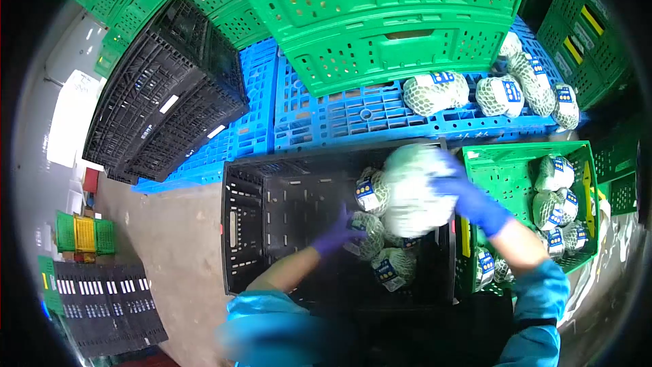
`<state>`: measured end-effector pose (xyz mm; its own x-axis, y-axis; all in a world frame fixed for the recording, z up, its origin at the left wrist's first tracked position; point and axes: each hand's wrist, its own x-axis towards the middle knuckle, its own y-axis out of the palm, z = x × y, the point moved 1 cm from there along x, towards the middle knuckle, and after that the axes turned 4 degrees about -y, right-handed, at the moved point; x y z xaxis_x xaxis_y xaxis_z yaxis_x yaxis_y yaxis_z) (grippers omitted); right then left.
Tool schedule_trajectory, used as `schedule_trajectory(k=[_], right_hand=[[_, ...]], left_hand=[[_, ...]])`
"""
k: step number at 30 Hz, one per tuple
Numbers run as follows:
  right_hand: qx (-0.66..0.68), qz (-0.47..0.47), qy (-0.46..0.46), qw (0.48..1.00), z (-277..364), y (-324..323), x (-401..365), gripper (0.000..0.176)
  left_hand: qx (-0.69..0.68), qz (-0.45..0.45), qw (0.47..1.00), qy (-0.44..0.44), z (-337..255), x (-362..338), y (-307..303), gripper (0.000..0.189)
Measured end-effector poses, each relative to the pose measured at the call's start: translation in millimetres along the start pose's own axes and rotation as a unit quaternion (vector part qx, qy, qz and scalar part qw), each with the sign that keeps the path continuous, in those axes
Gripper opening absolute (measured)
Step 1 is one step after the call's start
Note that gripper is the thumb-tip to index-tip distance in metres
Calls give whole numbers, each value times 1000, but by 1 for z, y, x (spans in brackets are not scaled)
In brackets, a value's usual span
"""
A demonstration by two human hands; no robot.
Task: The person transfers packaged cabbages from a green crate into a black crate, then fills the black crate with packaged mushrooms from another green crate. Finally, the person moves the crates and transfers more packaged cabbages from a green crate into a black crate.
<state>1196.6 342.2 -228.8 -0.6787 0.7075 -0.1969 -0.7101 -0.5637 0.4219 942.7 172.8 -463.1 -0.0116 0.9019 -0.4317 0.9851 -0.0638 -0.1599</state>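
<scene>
My right hand [468,194], in a purple-blue glove, is closed on the right side of a pale net bag [420,194]. Motion smears this bag, held over the right part of a black crate [292,231]. In that crate lie several white-netted bags of pale round produce with blue labels, among them an upper bag [373,190] and a lower bag [394,269]. My left hand [334,236], gloved alike and slightly blurred, has its thumb and fingers apart against the left side of a netted bag [367,236] there.
Right of the black crate stands a green crate [502,170] with several netted bags [555,173]. Behind, a blue pallet [326,115] bears stacked green crates [407,20] and loose netted bags [436,93]. Black crates [163,88] are stacked at left.
</scene>
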Motion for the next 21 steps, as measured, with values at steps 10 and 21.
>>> schedule_trajectory(k=[10,21], right_hand=[[-476,-44,40,877,-217,116,163,82],[-494,233,-111,830,-44,59,84,40]], left_hand=[[-388,-95,911,-100,31,-27,-11,50],[292,-89,933,191,17,-24,-47,55]])
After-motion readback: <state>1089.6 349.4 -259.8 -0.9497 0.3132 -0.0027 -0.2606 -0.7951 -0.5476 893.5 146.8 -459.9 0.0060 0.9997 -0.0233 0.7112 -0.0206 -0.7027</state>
